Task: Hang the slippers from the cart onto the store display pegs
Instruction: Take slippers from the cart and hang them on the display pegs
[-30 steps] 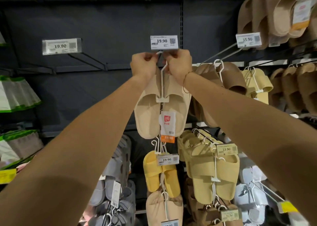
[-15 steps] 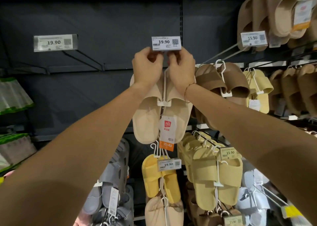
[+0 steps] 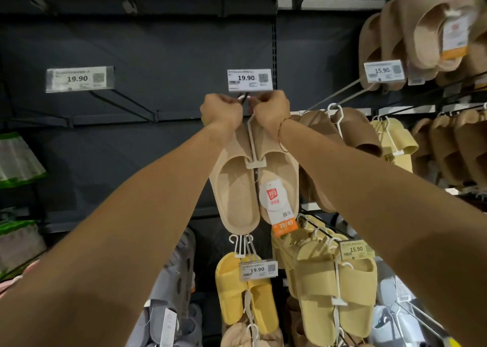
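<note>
Price tag (image 3: 79, 79) on the far left peg reads 19.90. Your left hand (image 3: 220, 111) and right hand (image 3: 271, 112) are both raised just beneath the middle 19.90 tag (image 3: 249, 80), each grip curled tight around the top of the white hanger (image 3: 253, 146). The beige slippers (image 3: 238, 188) hang from it between your forearms, carrying a FIFO label (image 3: 274, 196) with an orange 39/40 strip. Further right, brown slippers (image 3: 355, 133) hang by a 15.90 tag (image 3: 383, 71).
</note>
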The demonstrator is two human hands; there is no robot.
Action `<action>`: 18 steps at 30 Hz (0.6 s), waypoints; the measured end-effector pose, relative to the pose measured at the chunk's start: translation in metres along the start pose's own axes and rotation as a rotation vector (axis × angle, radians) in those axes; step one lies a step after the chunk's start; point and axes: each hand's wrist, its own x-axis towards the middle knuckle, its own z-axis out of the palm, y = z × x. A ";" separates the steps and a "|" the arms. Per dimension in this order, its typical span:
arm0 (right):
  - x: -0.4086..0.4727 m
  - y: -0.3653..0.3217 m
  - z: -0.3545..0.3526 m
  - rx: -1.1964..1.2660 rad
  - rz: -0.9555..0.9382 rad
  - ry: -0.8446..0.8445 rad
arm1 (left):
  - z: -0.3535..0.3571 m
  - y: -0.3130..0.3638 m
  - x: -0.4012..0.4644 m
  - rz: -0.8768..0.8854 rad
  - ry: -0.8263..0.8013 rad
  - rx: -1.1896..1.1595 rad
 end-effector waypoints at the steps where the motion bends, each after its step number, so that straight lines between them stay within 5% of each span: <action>1: 0.004 0.003 0.003 -0.025 0.005 -0.011 | 0.002 -0.003 0.005 -0.009 0.002 0.009; 9: 0.038 0.032 0.037 -0.108 0.059 -0.011 | 0.024 -0.042 0.027 0.014 -0.037 0.030; 18: 0.074 0.084 0.071 -0.048 0.081 -0.066 | 0.074 -0.135 0.024 0.406 -0.049 0.485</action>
